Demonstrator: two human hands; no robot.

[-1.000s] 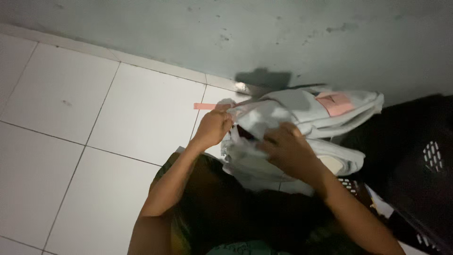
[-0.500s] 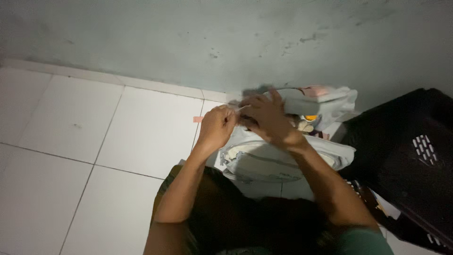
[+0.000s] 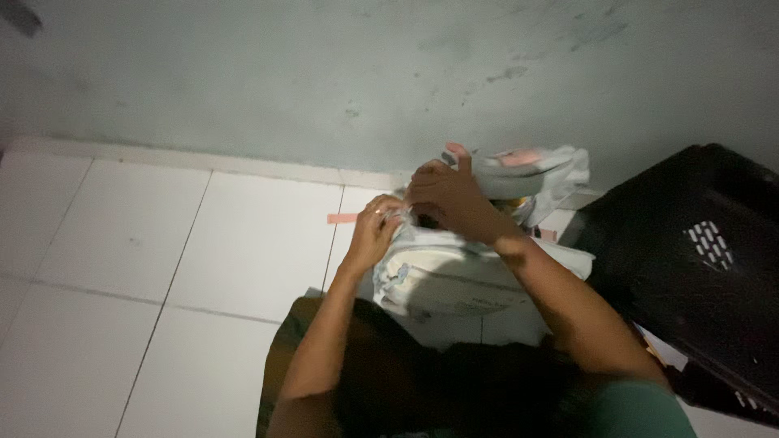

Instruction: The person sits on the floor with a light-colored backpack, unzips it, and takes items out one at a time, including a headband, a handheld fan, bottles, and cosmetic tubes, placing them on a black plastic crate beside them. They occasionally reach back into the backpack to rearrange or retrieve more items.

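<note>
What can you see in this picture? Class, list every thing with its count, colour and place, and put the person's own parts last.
White bundle: one, white cloth or plastic, on the floor by the wall, under both hands.
Second white bundle: one, white with a pink patch, behind the first, against the wall.
Black crate: one, black with slotted sides, at the right.
Pink strip: one, pink, flat on a tile left of the bundles.
Tiled floor: white tiles, grey joints, at the left.
Wall: grey, marked, across the top.
Dark garment: one, dark, over the person's lap.
Left hand: fingers gripping the first bundle's top.
Right hand: on the same top.
</note>
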